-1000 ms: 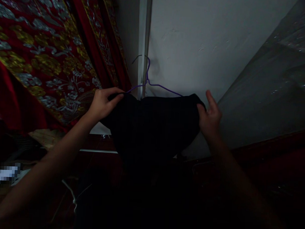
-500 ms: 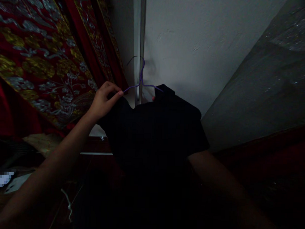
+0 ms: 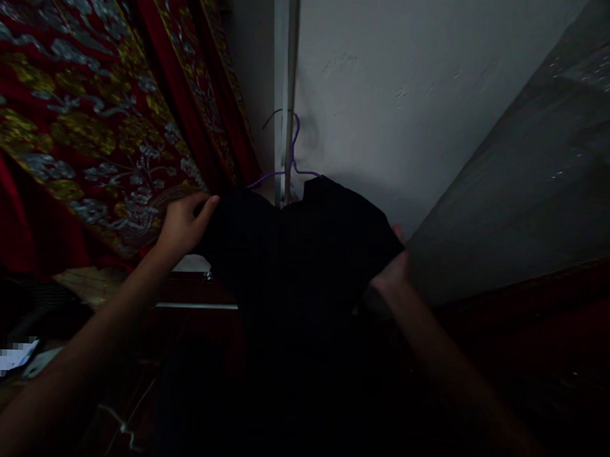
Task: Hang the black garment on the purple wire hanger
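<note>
A black short-sleeved T-shirt (image 3: 298, 268) hangs spread on a thin purple hanger (image 3: 294, 148), whose hook stands up in front of a pale vertical edge strip. My left hand (image 3: 185, 218) is closed on the shirt at its left shoulder, thumb on top and the other fingers partly hidden by the cloth. At the right sleeve's opening is my right hand (image 3: 392, 268), blurred; the sleeve covers most of its fingers, with one fingertip showing above the cuff.
A red cloth with gold and silver embroidery (image 3: 88, 127) hangs at left. Behind the shirt stands a white wall panel (image 3: 380, 78), with a shiny clear plastic sheet (image 3: 527, 176) to its right. White string (image 3: 122, 427) lies at lower left. The lower area is very dark.
My right hand has drawn back from the neck, inside the shirt, to the right sleeve's opening. My left hand has slid from the hanger's arm outward and down along the shoulder.
</note>
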A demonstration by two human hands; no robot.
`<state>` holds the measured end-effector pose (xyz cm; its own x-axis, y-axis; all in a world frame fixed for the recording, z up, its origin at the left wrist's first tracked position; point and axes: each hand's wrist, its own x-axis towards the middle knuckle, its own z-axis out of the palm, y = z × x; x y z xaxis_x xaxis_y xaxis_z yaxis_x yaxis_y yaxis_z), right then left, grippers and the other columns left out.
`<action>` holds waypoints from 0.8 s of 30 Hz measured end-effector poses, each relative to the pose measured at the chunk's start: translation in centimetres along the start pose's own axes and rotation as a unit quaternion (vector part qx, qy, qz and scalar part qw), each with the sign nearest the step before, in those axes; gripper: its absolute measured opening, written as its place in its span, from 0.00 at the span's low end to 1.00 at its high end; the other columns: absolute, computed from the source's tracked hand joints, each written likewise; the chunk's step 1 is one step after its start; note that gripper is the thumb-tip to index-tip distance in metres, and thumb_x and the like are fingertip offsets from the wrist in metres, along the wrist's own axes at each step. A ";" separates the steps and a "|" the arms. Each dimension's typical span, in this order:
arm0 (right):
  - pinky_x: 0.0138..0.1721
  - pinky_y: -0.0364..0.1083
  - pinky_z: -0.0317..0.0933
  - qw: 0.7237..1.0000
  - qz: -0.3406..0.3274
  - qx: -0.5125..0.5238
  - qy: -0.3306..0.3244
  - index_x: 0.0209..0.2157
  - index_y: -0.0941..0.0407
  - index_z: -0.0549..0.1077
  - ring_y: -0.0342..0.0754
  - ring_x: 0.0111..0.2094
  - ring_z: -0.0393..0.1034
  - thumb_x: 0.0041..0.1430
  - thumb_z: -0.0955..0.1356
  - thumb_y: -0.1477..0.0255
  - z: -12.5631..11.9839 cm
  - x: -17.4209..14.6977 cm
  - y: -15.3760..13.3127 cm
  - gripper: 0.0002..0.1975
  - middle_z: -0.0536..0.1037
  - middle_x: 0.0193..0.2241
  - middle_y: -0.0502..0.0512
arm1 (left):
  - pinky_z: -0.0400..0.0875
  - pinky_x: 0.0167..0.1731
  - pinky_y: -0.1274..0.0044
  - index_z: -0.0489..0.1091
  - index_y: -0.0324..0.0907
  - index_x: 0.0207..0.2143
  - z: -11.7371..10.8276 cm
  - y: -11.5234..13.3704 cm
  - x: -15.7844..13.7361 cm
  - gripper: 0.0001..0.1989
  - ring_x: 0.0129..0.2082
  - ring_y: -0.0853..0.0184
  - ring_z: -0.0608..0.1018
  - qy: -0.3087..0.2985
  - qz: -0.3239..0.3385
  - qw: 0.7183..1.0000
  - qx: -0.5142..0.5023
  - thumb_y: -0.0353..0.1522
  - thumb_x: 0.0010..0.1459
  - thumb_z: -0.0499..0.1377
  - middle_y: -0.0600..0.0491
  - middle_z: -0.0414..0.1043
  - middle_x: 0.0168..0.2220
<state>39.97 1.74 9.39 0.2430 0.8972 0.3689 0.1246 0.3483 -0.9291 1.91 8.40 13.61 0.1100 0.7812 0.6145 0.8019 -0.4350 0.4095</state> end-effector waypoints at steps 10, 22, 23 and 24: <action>0.43 0.55 0.75 0.979 -0.021 0.189 0.067 0.31 0.53 0.77 0.57 0.45 0.78 0.48 0.76 0.59 -0.4 4.8 -5.9 0.14 0.82 0.33 0.55 | 0.67 0.35 0.73 0.75 0.42 0.38 0.0 4.2 1.4 0.22 0.35 0.60 0.78 0.059 0.025 0.997 0.034 0.48 0.68 0.50 0.49 0.78 0.34; 0.44 0.57 0.77 0.950 0.037 0.264 0.159 0.35 0.51 0.77 0.56 0.46 0.79 0.62 0.68 0.60 -0.3 1.9 -5.8 0.11 0.83 0.40 0.54 | 0.64 0.56 0.66 0.74 0.43 0.48 0.1 8.2 3.2 0.15 0.52 0.55 0.74 0.086 0.154 0.984 0.005 0.41 0.68 0.54 0.46 0.75 0.49; 0.45 0.57 0.77 0.945 0.027 0.271 0.179 0.36 0.51 0.77 0.56 0.48 0.78 0.61 0.69 0.60 0.3 1.5 -5.9 0.10 0.83 0.43 0.54 | 0.64 0.57 0.65 0.74 0.44 0.48 0.1 8.4 2.9 0.14 0.53 0.54 0.73 0.090 0.156 0.984 0.007 0.41 0.67 0.55 0.46 0.74 0.50; 0.47 0.56 0.76 0.939 0.018 0.280 0.199 0.35 0.51 0.78 0.55 0.49 0.78 0.61 0.70 0.60 0.8 1.3 -6.0 0.09 0.82 0.45 0.54 | 0.64 0.57 0.65 0.74 0.44 0.48 0.0 8.5 2.7 0.14 0.54 0.54 0.72 0.095 0.157 0.983 0.008 0.41 0.67 0.56 0.46 0.73 0.50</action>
<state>38.76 1.04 15.38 0.5914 0.7771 0.2153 -0.3882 0.5083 -0.7687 9.04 6.82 18.70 0.2439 0.5107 0.8245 0.7545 -0.6340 0.1695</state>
